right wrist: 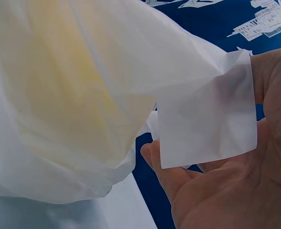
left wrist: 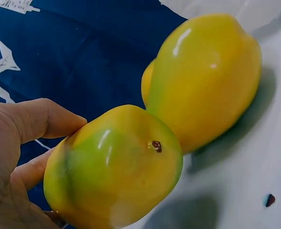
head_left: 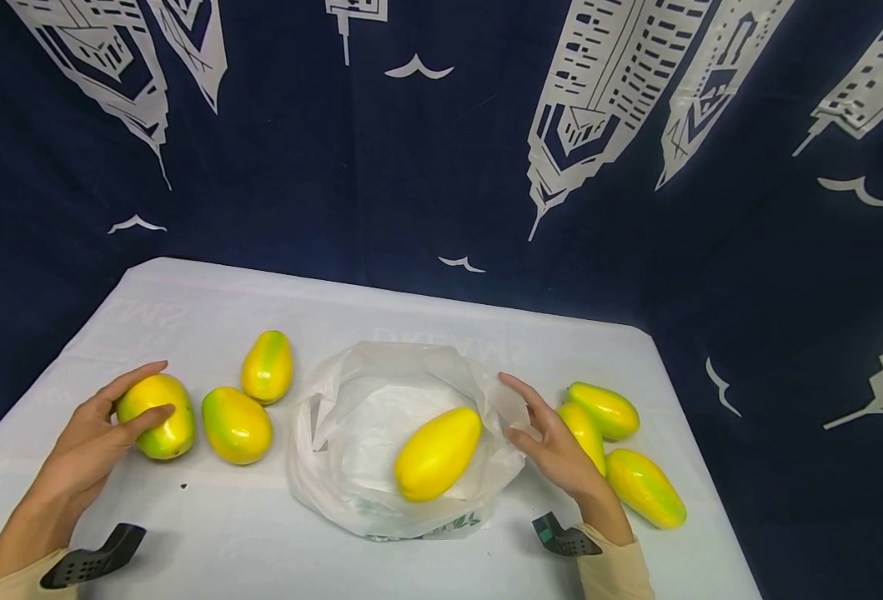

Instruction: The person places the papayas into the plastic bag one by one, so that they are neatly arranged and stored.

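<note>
My left hand point(head_left: 99, 433) grips a yellow-green mango point(head_left: 162, 442), thumb across its upper side and fingers along its far side. In the left wrist view the mango's brown stem spot point(left wrist: 156, 146) faces the camera. A thin white plastic bag point(head_left: 321, 492) stands with its mouth spread wide, and a yellow mango point(head_left: 437, 454) lies inside. My right hand point(head_left: 557, 446) holds the bag's right rim, the plastic running between thumb and fingers. Part of that hand is hidden behind a white flap point(right wrist: 207, 129) in the right wrist view.
Two more mangoes point(head_left: 236, 425) point(head_left: 267, 367) lie between my left hand and the bag. Three others point(head_left: 604, 411) point(head_left: 582, 429) point(head_left: 645, 487) lie right of my right hand. A dark speck point(head_left: 183, 486) is on the white table cover point(head_left: 208, 542). Behind hangs a dark blue printed cloth point(head_left: 298, 167).
</note>
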{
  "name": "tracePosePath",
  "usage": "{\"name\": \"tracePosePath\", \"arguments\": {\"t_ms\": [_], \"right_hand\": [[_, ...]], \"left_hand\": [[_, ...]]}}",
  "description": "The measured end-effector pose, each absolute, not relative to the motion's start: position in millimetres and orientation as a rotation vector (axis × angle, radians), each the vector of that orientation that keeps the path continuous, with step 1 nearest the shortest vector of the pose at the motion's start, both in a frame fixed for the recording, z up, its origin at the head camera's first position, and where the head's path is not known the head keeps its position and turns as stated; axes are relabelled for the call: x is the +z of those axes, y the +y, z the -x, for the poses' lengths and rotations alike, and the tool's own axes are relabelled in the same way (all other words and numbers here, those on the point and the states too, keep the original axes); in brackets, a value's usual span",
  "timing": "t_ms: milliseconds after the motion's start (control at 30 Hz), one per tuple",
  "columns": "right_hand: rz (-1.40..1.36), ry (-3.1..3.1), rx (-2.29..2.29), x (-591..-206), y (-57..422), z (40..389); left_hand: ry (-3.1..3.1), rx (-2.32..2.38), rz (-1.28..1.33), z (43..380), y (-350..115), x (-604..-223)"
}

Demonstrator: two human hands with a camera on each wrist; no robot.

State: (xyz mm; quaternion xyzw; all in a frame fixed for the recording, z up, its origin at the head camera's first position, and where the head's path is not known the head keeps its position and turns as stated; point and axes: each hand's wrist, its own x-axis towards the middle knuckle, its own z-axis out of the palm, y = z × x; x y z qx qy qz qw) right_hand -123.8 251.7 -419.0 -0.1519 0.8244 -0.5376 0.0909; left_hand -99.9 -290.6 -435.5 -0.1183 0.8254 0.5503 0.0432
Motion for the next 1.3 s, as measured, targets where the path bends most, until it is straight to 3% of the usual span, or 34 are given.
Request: {"name": "tracePosePath", "arguments": {"t_ms": [1300], "right_hand": [[0.462,2.467,-1.588,-418,253,124]], "left_hand": [[2.637,1.668,-0.211,106,-205,-355]]}}
